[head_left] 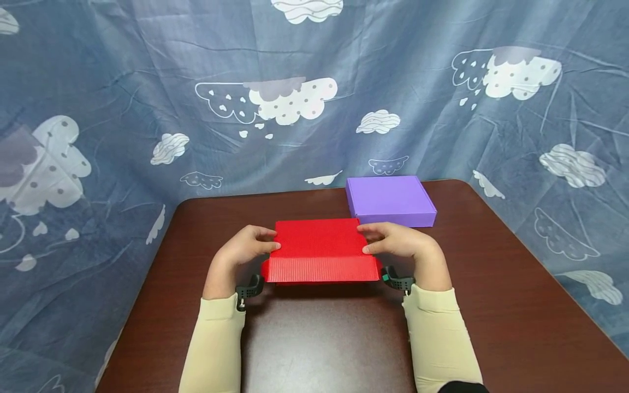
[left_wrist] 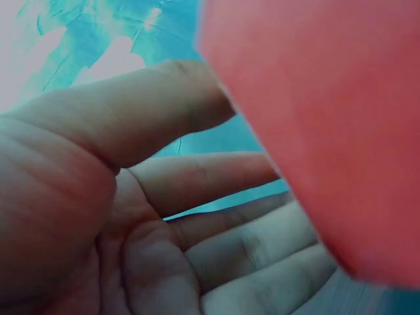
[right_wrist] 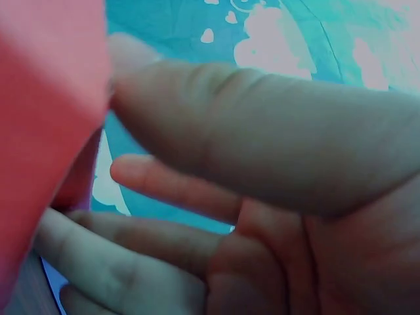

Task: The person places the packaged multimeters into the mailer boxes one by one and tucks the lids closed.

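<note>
A red cardboard box [head_left: 319,240] lies between my two hands, with a ribbed flap [head_left: 321,269] along its near side angled toward me. On its left side, my left hand [head_left: 244,248] grips the edge, thumb on the rim. The left wrist view has the fingers [left_wrist: 256,246] passing behind a red side flap [left_wrist: 315,131]. From the opposite side my right hand [head_left: 400,240] grips the box, thumb [right_wrist: 230,125] at the red edge. Some of the right fingertips are hidden behind red cardboard [right_wrist: 52,118] in the right wrist view.
A closed purple box [head_left: 390,195] stands at the back right of the brown table [head_left: 491,305], just beyond my right hand. A blue curtain [head_left: 275,54] with white clouds hangs behind the table and along both sides.
</note>
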`<move>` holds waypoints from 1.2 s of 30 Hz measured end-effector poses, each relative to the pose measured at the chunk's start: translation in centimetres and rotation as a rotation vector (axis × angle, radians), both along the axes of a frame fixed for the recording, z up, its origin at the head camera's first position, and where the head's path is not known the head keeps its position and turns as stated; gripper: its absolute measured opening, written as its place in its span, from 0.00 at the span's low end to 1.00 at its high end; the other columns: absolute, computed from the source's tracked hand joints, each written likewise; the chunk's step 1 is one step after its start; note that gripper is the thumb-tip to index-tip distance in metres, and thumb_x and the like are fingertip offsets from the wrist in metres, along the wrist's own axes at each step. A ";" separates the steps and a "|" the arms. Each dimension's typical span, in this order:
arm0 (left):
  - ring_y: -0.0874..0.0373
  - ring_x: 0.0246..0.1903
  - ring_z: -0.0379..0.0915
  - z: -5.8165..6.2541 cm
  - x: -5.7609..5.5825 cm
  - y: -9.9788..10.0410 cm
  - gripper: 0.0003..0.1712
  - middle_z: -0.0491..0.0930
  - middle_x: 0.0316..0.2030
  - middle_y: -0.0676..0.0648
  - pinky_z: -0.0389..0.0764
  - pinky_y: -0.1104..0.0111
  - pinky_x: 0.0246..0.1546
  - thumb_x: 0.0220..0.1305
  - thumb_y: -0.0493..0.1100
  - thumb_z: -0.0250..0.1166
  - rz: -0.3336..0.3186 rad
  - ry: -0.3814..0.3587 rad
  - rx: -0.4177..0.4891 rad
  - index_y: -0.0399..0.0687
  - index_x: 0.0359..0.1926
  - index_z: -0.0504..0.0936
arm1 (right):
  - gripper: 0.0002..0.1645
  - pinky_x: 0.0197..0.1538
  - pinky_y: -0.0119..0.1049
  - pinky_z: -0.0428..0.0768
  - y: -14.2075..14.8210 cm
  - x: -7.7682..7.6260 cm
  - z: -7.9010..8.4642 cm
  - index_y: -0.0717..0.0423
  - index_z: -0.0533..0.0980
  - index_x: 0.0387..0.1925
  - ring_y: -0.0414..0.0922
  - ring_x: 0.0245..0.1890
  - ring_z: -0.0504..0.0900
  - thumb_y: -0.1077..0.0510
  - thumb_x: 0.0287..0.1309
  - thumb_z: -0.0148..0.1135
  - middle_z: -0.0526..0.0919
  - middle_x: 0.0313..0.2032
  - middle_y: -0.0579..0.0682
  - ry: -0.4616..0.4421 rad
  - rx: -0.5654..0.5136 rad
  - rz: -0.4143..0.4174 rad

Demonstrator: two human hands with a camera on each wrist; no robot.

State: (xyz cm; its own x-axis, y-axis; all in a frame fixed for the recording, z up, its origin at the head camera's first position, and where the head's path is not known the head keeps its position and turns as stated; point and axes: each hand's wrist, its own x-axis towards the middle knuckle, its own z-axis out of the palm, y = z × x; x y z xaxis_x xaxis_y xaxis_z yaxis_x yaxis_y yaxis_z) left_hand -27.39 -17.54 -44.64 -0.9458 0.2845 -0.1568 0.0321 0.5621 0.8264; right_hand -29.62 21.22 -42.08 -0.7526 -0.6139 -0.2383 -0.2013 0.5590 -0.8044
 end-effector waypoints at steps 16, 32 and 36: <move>0.45 0.52 0.78 0.6 0.7 -0.5 0.33 0.81 0.56 0.38 0.80 0.53 0.54 0.63 0.44 0.71 -0.024 0.021 -0.046 0.33 0.66 0.76 | 0.42 0.61 0.53 0.78 -0.6 0.9 1.3 0.69 0.64 0.71 0.64 0.63 0.73 0.58 0.61 0.70 0.73 0.64 0.67 0.060 0.068 -0.049; 0.52 0.39 0.82 -0.3 6.2 1.3 0.18 0.85 0.43 0.43 0.82 0.62 0.37 0.63 0.42 0.73 0.204 0.206 -0.059 0.37 0.52 0.86 | 0.31 0.48 0.48 0.85 -0.3 7.8 -1.5 0.66 0.77 0.61 0.55 0.48 0.84 0.50 0.64 0.69 0.83 0.53 0.61 0.322 0.130 -0.346; 0.52 0.38 0.81 -1.5 6.8 2.2 0.16 0.85 0.40 0.46 0.82 0.62 0.37 0.61 0.39 0.75 0.255 0.214 -0.046 0.38 0.49 0.86 | 0.27 0.44 0.44 0.85 -0.5 8.4 -2.8 0.64 0.79 0.58 0.50 0.43 0.84 0.52 0.63 0.70 0.85 0.48 0.57 0.324 0.118 -0.367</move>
